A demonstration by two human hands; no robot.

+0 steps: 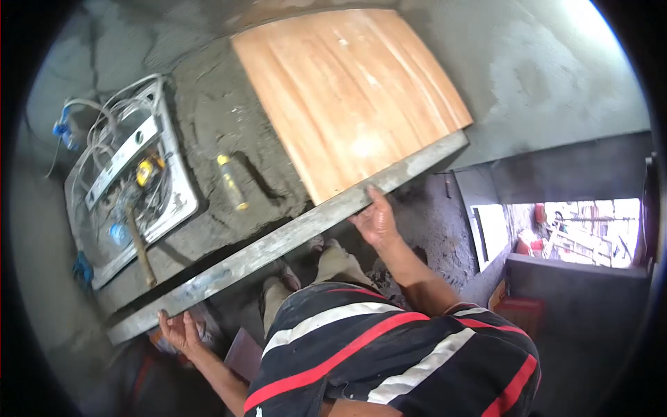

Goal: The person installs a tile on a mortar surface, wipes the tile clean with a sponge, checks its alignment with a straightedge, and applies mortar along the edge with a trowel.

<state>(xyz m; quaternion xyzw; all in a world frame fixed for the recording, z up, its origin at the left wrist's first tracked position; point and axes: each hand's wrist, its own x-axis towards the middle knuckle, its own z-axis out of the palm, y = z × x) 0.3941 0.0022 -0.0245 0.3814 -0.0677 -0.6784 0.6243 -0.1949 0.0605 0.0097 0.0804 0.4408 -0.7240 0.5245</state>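
Note:
A long grey metal straightedge runs diagonally along the front edge of a wood-patterned tile and past the wet mortar. My left hand grips the bar near its lower left end, fingertips over its near edge. Farther right, my right hand holds it beside the tile's front corner, thumb on top and the other fingers partly hidden. On the mortar, left of the tile, lies a tool with a yellow-and-grey handle; its other end is hard to make out.
On the left, a white-rimmed tray holds cables, a yellow tape measure and a white level-like bar. A wooden-handled hammer lies across its edge. My feet stand below the straightedge. A window opening is at right.

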